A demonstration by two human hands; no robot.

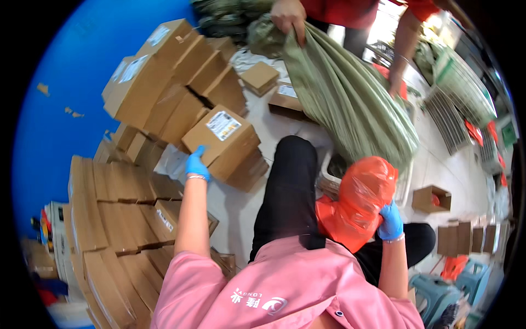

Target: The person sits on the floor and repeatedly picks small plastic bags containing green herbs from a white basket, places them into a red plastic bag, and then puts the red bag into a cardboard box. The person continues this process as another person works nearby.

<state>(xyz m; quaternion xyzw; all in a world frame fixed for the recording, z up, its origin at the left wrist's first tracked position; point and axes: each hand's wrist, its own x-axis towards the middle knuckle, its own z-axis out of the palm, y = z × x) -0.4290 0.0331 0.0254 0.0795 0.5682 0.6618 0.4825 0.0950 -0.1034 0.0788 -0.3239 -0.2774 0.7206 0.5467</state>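
Note:
My left hand (197,165), in a blue glove, rests at the near edge of a cardboard box (226,135) that bears a printed label and sits on top of other boxes. Whether its fingers grip the box I cannot tell. On the right, my right hand (390,221), also blue-gloved, holds a filled red plastic bag (365,197) by its side, over my lap. Right behind the red bag hangs a large green woven sack (345,94), held up by another person's hands. A white plastic crate (328,174) stands partly hidden beneath the sack.
Stacked cardboard boxes (119,222) fill the left side along a blue wall (53,107). Another person in red (341,12) stands ahead. An open small box (431,199) lies on the tiled floor at right, near blue plastic stools (435,294) and tipped crates (448,119).

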